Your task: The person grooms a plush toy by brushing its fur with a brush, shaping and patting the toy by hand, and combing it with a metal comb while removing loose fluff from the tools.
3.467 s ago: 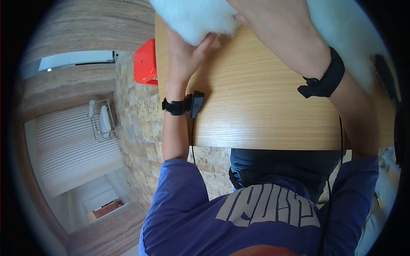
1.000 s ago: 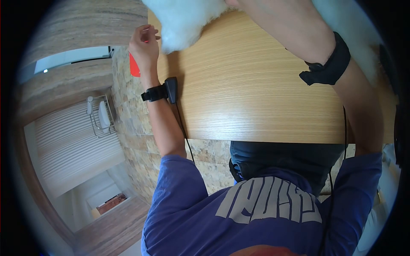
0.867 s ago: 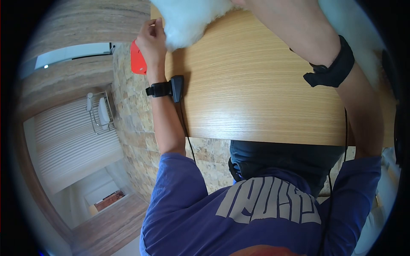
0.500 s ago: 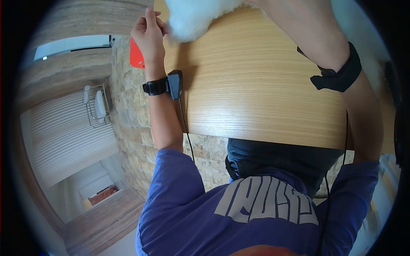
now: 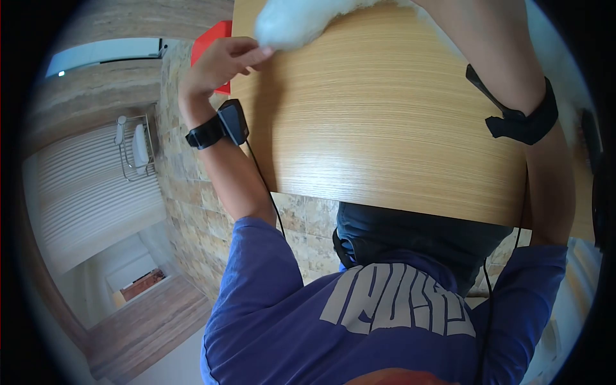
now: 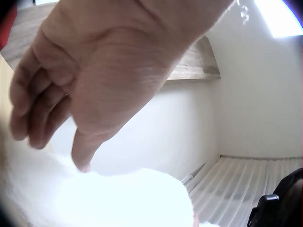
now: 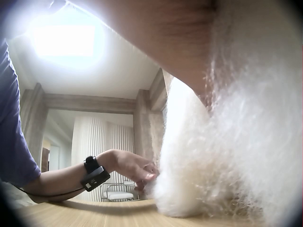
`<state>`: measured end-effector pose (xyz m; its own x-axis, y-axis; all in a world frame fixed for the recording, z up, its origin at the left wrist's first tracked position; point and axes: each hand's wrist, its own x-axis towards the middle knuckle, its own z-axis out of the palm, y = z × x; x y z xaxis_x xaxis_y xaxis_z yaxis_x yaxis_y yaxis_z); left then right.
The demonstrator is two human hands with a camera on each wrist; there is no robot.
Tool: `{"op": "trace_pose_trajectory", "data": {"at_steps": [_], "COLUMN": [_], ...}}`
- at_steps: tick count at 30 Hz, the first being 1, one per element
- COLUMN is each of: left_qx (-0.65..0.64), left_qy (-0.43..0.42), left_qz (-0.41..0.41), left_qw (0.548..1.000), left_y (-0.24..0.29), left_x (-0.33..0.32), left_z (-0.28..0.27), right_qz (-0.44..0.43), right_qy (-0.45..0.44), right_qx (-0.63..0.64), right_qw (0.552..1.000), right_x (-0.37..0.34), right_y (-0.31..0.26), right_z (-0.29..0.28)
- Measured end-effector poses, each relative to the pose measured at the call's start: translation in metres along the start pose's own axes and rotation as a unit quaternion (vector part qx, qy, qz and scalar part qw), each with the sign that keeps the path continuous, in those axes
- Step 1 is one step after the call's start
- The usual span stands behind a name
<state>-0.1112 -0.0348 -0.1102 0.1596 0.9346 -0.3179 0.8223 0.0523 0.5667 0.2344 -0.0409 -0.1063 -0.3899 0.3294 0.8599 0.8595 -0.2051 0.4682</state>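
Note:
A fluffy white mass [image 5: 298,22] lies along the table's far edge in the head view. My left hand [image 5: 218,67] reaches over the table's left side, its fingertips at the fluff's lower left end. Loosely bent fingers and a straighter thumb show on the left hand [image 6: 104,71] above the fluff [image 6: 118,198] in the left wrist view. My right hand [image 5: 484,42] is against the fluff at the upper right, fingers outside the head view. In the right wrist view, fluff [image 7: 246,132] hides the fingers of the right hand [image 7: 161,38].
Beyond the left side of the wooden table [image 5: 385,115] stands a red object [image 5: 210,40]. A dark object [image 5: 590,138] lies at the far right. Black cables hang from both wrists over the front edge.
My left hand has left the fluff, opened beside it, then swung back with fingertips at its end. The fluff's near edge sits farther up in view. The right forearm has shifted slightly right.

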Motion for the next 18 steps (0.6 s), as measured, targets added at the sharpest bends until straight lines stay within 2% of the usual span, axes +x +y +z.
{"op": "trace_pose_trajectory", "data": {"at_steps": [2, 3, 5, 6, 8, 9, 11, 15, 17, 18], "left_qx": [0.085, 0.083, -0.058, -0.057, -0.237, -0.237, -0.240, -0.171, -0.223, -0.222], "left_qy": [-0.073, -0.069, -0.029, -0.028, 0.164, 0.162, 0.236, 0.234, 0.356, 0.354], "left_qz": [0.068, 0.066, 0.116, 0.118, 0.069, 0.071, 0.089, 0.030, 0.082, 0.085], "left_qw": [0.991, 0.992, 0.991, 0.991, 0.955, 0.955, 0.938, 0.957, 0.904, 0.905], "left_y": [-0.005, -0.009, -0.013, -0.012, -0.010, -0.007, -0.006, -0.003, 0.008, 0.008], "left_x": [0.005, 0.006, 0.006, 0.006, 0.005, 0.007, 0.012, 0.020, 0.019, 0.021], "left_z": [0.000, -0.002, -0.009, -0.009, -0.010, -0.010, -0.006, -0.004, 0.008, 0.008], "right_qz": [0.002, 0.006, -0.002, -0.009, -0.004, 0.001, -0.004, -0.010, -0.010, -0.012], "right_qy": [-0.009, -0.021, -0.029, -0.041, -0.030, -0.018, -0.021, -0.036, -0.033, -0.030], "right_qx": [0.015, 0.027, 0.031, 0.033, 0.041, 0.053, 0.045, 0.040, 0.032, 0.025], "right_qw": [1.000, 0.999, 0.999, 0.999, 0.999, 0.998, 0.999, 0.999, 0.999, 0.999], "right_x": [0.003, 0.003, 0.000, 0.000, -0.001, 0.000, 0.001, 0.001, 0.002, 0.001], "right_y": [0.001, 0.001, 0.003, 0.004, 0.002, 0.002, 0.003, 0.003, 0.004, 0.004], "right_z": [-0.002, -0.004, -0.008, -0.009, -0.007, -0.006, -0.003, -0.008, -0.007, -0.007]}}
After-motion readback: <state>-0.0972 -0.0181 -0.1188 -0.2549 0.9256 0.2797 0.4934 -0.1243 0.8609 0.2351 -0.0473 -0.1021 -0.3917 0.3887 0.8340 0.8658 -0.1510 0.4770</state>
